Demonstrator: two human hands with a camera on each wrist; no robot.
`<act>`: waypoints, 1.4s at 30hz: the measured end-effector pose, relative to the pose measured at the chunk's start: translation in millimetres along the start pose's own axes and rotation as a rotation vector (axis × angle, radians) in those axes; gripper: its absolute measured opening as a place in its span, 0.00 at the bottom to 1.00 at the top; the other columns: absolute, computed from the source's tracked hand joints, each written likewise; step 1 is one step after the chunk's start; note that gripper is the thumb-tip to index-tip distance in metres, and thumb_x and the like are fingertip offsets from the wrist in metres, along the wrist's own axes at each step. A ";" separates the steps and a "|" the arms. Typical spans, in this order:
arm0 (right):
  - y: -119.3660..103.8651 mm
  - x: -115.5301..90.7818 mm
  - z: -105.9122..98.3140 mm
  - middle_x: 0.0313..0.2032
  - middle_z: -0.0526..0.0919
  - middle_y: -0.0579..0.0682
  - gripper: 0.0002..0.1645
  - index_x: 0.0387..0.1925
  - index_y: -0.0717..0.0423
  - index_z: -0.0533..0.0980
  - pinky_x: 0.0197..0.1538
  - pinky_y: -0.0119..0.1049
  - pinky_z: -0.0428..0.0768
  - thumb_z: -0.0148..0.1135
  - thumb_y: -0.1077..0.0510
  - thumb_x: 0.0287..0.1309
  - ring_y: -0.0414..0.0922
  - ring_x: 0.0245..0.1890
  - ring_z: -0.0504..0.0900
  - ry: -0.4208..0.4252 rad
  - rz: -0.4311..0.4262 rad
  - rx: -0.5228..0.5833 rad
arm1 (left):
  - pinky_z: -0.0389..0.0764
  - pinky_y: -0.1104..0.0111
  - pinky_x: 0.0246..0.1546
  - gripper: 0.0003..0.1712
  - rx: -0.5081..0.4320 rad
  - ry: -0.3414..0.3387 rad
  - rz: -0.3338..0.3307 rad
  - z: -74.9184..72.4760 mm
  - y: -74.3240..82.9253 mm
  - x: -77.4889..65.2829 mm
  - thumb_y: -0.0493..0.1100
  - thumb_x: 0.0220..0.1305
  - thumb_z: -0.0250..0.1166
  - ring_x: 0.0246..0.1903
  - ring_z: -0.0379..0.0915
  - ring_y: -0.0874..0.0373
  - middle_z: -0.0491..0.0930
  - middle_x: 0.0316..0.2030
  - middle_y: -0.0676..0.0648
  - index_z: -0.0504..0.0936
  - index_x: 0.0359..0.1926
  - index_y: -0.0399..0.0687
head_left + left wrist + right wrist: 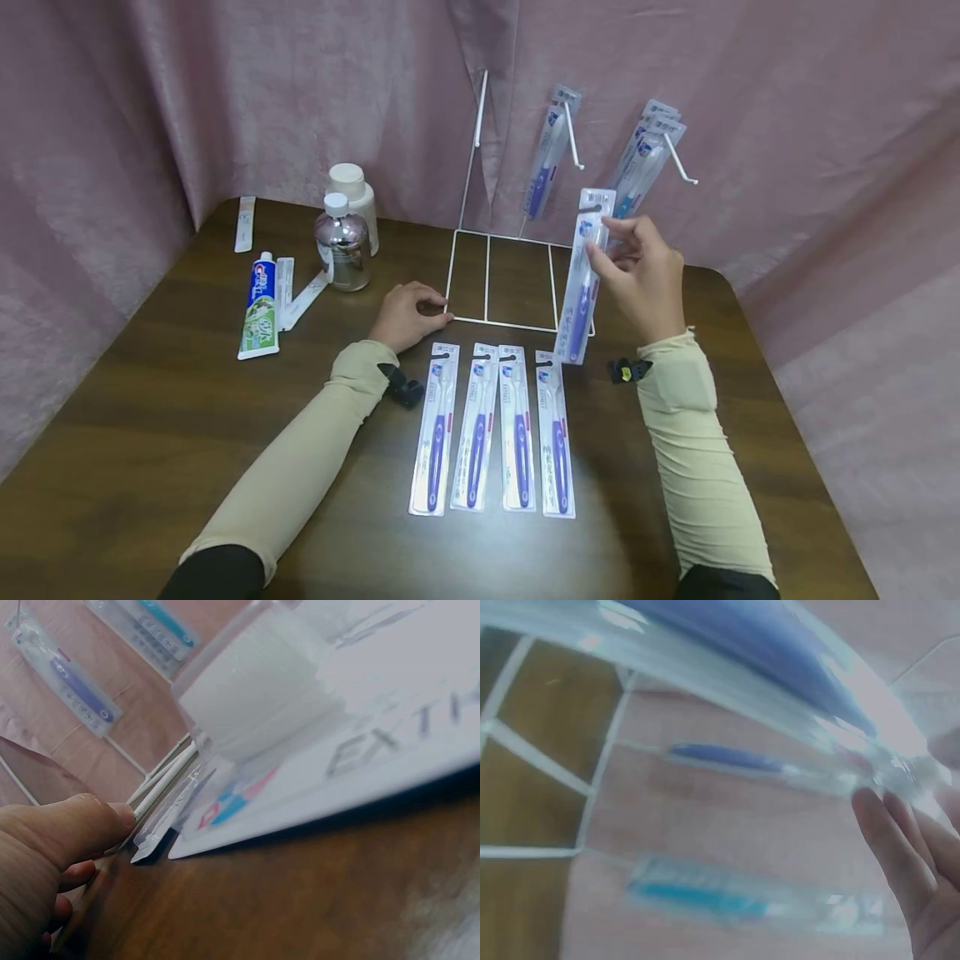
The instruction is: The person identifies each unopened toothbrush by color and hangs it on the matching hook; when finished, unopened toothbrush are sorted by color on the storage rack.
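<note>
In the head view my right hand [643,271] pinches a packaged purple toothbrush [581,283] by the upper part of its blister pack, tilted above the front right of a white wire rack [521,327]. The right wrist view shows that pack's purple handle [757,652] close up, and the fingers [900,855] at its far end. At the rack's front left corner my left hand [408,315] pinches the wire; in the left wrist view the thumb [90,825] lies on it. Several packaged purple toothbrushes [433,442] lie in a row before the rack.
One purple toothbrush pack [551,154] hangs on the middle hook; blue-handled packs [645,158] hang on the right hook. The left hook [481,108] carries nothing. At left are a toothpaste tube [260,308], a clear bottle [343,246], a white bottle [363,196] and small white packets [303,302].
</note>
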State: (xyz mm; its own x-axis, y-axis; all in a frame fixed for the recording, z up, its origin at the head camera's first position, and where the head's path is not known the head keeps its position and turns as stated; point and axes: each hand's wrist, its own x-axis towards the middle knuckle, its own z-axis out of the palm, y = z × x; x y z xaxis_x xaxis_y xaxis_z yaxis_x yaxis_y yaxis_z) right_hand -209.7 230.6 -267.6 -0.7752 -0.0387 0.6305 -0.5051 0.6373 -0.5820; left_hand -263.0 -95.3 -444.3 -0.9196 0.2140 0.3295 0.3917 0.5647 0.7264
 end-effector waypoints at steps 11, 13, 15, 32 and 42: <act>-21.8 52.1 27.0 0.53 0.90 0.51 0.21 0.55 0.64 0.79 0.46 0.29 0.86 0.74 0.59 0.65 0.40 0.37 0.86 0.076 0.017 0.019 | 0.71 0.54 0.60 0.16 -0.013 -0.015 -0.028 -1.0 3.3 -0.8 0.48 0.57 0.81 0.52 0.78 0.45 0.87 0.47 0.45 0.92 0.43 0.44; -20.8 57.1 35.7 0.51 0.90 0.54 0.22 0.55 0.64 0.78 0.46 0.29 0.86 0.74 0.58 0.65 0.44 0.37 0.87 0.051 0.013 0.004 | 0.71 0.53 0.60 0.16 -0.015 -0.012 -0.033 -2.4 3.0 -1.1 0.47 0.57 0.81 0.52 0.78 0.45 0.87 0.47 0.45 0.92 0.43 0.44; -18.1 64.6 46.2 0.49 0.90 0.56 0.22 0.55 0.64 0.77 0.43 0.27 0.85 0.73 0.58 0.66 0.47 0.36 0.88 0.047 0.015 -0.015 | 0.72 0.54 0.60 0.16 -0.013 -0.012 -0.031 -4.3 2.1 -1.6 0.47 0.57 0.81 0.52 0.78 0.45 0.87 0.47 0.45 0.92 0.43 0.44; 10.4 124.3 70.6 0.55 0.89 0.47 0.25 0.62 0.50 0.77 0.57 0.47 0.80 0.69 0.47 0.67 0.52 0.54 0.85 0.125 0.172 -0.342 | 0.72 0.56 0.60 0.16 -0.027 -0.027 -0.011 6.7 8.6 -0.3 0.48 0.58 0.81 0.51 0.78 0.46 0.87 0.47 0.45 0.93 0.43 0.43; 17.4 37.4 41.8 0.37 0.91 0.48 0.14 0.47 0.56 0.81 0.37 0.29 0.77 0.73 0.54 0.64 0.39 0.31 0.83 0.106 0.238 -0.006 | 0.72 0.55 0.60 0.16 -0.027 -0.017 -0.015 3.7 9.7 3.5 0.46 0.56 0.82 0.51 0.78 0.45 0.87 0.46 0.44 0.92 0.42 0.42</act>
State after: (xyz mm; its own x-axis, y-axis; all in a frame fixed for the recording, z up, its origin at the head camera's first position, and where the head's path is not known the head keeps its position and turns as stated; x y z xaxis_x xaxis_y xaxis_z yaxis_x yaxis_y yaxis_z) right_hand -263.3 208.0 -275.7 -0.8279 0.1933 0.5265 -0.3107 0.6234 -0.7175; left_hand -262.5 -86.2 -438.3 -0.9255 0.2194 0.3086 0.3786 0.5460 0.7474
